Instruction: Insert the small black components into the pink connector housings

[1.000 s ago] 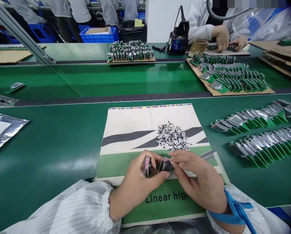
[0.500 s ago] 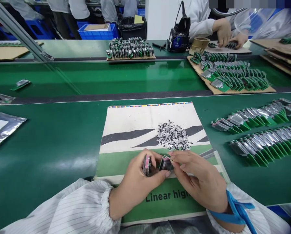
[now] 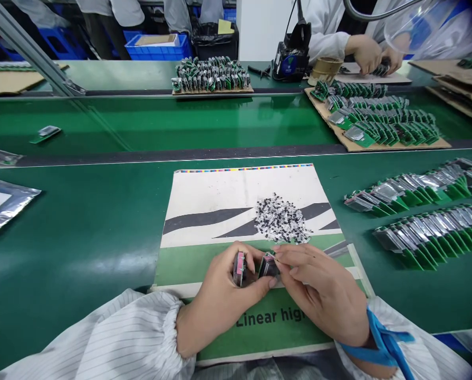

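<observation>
The near bench top [image 3: 81, 237] is matt green with a faint sheen. The conveyor belt [image 3: 180, 124] beyond it is glossy and mirror-like. The printed card sheet [image 3: 236, 200] is smooth, matt paperboard. The pile of small components [image 3: 281, 219] is black plastic with bright metal legs. The small module [image 3: 268, 265] looks like dark plastic edged in pink. At left, the bag [image 3: 2, 203] is crinkled silvery foil. At right, the circuit boards [image 3: 417, 184] are green with dull metal covers. The sleeve [image 3: 113, 338] is white striped cloth.
</observation>
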The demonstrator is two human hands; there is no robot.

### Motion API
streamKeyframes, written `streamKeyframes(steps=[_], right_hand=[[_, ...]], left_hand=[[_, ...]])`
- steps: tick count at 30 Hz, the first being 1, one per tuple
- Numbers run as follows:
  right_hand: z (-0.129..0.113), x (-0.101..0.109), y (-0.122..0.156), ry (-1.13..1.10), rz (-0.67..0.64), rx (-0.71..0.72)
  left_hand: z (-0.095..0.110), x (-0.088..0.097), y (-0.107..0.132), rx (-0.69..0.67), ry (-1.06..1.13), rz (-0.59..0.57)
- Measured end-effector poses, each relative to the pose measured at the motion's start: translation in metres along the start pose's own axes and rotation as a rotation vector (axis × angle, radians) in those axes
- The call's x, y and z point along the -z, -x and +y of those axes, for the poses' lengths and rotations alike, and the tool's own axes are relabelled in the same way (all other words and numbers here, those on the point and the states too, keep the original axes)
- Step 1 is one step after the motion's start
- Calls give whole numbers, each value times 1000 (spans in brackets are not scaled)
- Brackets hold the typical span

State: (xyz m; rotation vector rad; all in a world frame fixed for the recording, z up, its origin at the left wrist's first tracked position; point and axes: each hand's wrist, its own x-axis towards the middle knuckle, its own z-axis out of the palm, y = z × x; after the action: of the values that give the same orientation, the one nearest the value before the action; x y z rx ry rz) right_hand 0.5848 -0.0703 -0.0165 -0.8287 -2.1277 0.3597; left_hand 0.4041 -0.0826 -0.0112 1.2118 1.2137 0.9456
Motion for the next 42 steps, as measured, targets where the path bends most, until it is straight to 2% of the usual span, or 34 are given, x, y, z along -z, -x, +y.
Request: streamKeyframes(steps=[4,8,10,15,18,31,38,42], right_hand=[[-3,0,-8,29,68,50],[-5,-1,-10,25,75,43],[-6,-1,-8,-25,69,-30],[-6,-4,-1,-279,122,-320],[-5,-5,1,-362,128,-399],[-8,-6,-4,-368,68,-335],[-9,-2,-8,-487,28,-511],[-9,-2,-11,-486,15,-532]], left_hand=[[1,0,1,-2,-40,-4],[2,-1,1,-17,-79,-8],[2,-1,0,-23,-87,-9],[2,0,0,-19,-90,4],[0,0,1,-34,-111,-5],[-1,-1,4,-234,-290,-49],[-1,-1,4,-279,-356,-55],[-3,-1,3,-274,-364,-49]])
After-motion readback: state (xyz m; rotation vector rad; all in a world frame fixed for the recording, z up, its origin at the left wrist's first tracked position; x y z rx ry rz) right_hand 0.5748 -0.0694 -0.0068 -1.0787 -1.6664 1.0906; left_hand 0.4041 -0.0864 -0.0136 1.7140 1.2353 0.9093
